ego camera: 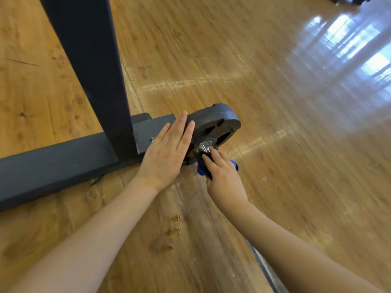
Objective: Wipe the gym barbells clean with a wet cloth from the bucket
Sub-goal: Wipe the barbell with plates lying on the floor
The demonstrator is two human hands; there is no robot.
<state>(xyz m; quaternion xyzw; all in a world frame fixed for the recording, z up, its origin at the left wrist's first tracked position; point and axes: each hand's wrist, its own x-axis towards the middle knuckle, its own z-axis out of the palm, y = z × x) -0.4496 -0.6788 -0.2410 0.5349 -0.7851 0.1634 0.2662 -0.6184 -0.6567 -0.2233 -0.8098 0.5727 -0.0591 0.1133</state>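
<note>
Two hands are at work on the floor: our left hand [167,149] lies flat, fingers straight and together, pressed against the near face of the dark weight plate [213,125], steadying it, while our right hand [220,172] curls round a blue cloth [201,169] and holds it against the shiny barbell sleeve [204,148] just where it enters the plate. The plate stands on edge beside the foot of a black rack [88,81], touching or nearly touching its base rail; we cannot tell which. A stretch of the bar's shaft [264,269] shows at the lower edge, running back under our right forearm. No bucket is in view. We judge that the wiping step is in hand, at the collar end of the bar. Next we would need to twist or slide the cloth round the sleeve, keeping the left palm firm so the plate does not roll, then work along the shaft
</note>
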